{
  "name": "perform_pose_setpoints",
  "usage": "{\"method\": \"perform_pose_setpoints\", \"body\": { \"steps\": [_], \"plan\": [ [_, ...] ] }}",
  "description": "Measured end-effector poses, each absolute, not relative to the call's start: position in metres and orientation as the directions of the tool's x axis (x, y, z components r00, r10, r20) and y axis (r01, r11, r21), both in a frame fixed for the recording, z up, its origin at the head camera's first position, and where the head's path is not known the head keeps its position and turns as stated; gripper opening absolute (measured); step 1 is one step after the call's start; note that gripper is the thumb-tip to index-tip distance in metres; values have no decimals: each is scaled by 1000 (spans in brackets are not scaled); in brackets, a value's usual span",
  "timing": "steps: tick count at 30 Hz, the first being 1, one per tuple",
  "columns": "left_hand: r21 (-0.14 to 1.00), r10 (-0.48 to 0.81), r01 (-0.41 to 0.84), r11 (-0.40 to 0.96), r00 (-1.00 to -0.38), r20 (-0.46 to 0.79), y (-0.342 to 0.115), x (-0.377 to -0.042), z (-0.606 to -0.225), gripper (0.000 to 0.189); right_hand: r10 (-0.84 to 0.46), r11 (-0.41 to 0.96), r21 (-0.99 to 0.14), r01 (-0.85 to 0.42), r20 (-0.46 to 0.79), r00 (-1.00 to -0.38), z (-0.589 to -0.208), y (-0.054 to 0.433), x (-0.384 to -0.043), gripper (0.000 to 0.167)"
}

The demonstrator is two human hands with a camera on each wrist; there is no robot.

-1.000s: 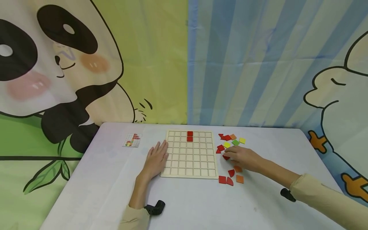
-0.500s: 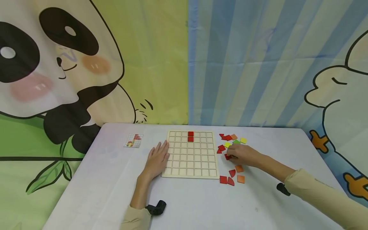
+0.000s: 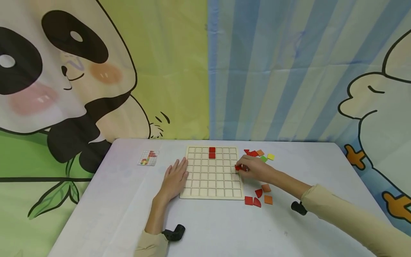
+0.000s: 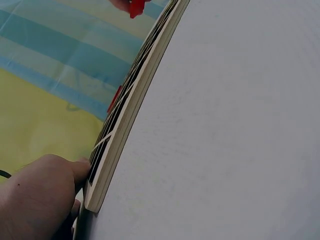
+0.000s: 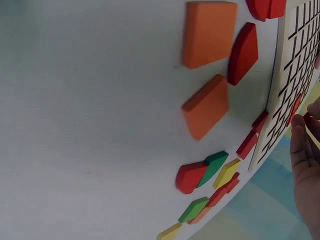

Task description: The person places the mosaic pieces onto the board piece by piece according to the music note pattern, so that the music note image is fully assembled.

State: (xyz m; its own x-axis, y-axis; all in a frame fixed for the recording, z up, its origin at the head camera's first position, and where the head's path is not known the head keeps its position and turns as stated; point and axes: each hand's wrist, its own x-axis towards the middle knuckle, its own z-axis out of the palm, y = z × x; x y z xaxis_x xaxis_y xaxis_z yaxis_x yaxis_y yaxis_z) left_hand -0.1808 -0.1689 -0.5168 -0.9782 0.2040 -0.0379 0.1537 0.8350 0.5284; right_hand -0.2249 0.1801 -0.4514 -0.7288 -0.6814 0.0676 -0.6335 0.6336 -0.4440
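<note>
A wooden grid board [image 3: 213, 178] lies on the table, with two red square tiles [image 3: 212, 152] set one below the other in its top rows. The left hand [image 3: 173, 181] rests flat at the board's left edge, fingers straight; in the left wrist view its thumb [image 4: 77, 170] touches the board's corner. Over the board's right edge, the right hand [image 3: 255, 167] pinches a small red tile [image 3: 238, 167], also seen in the left wrist view as a red piece [image 4: 136, 7]. The fingers partly hide this tile, so its exact shape cannot be told.
Right of the board lie loose tiles: a yellow square [image 3: 270, 157], a green one [image 3: 263, 159], orange squares [image 3: 268, 200], a red square [image 3: 248, 200] and red quarter-rounds [image 3: 257, 202]. A pattern card [image 3: 148, 157] lies left of the board.
From the loose tiles, the right hand has picked up a red tile and moved left to the board's right edge. The left hand has stayed in place.
</note>
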Motion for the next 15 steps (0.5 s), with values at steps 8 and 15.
{"method": "perform_pose_setpoints", "body": {
  "steps": [8, 15],
  "plan": [
    [531, 197, 153, 833, -980, -27, -171, -180, -517, 58, -665, 634, -474, -611, 67, -743, -456, 137, -258, 19],
    [536, 206, 172, 826, -979, -3, -168, -181, -520, 57, -666, 637, -464, -616, 73, -743, -464, 115, -275, 13]
  ]
}}
